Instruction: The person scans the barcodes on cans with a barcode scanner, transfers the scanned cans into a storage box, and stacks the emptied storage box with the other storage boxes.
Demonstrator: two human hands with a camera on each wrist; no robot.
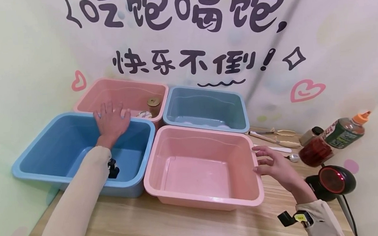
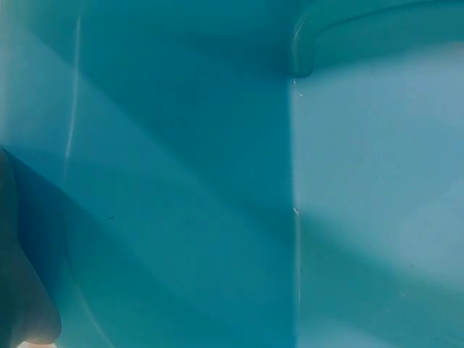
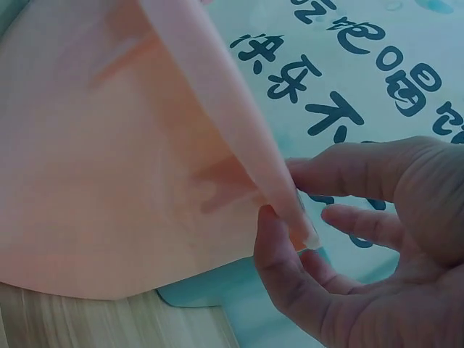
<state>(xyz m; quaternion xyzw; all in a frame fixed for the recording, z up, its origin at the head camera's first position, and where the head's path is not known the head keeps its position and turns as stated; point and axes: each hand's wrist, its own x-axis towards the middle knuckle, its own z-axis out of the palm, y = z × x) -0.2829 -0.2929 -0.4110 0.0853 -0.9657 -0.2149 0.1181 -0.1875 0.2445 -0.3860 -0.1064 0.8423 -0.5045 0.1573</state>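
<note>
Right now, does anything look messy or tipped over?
Nothing looks spilled or broken. The one odd bit: a brown bottle lies on its side by the jar, right of the tubs. The left hand rests on the blue tub's rim; the right hand touches the pink tub.

wall (image 1: 333,33): pale, printed characters, hearts; table (image 1: 150,225): light wood; light: even

Both arms wear long cream sleeves (image 1: 77,197), the left with a dark blue band at the upper arm. Small black cameras (image 1: 112,168) sit strapped at each wrist; the hands are bare.
</note>
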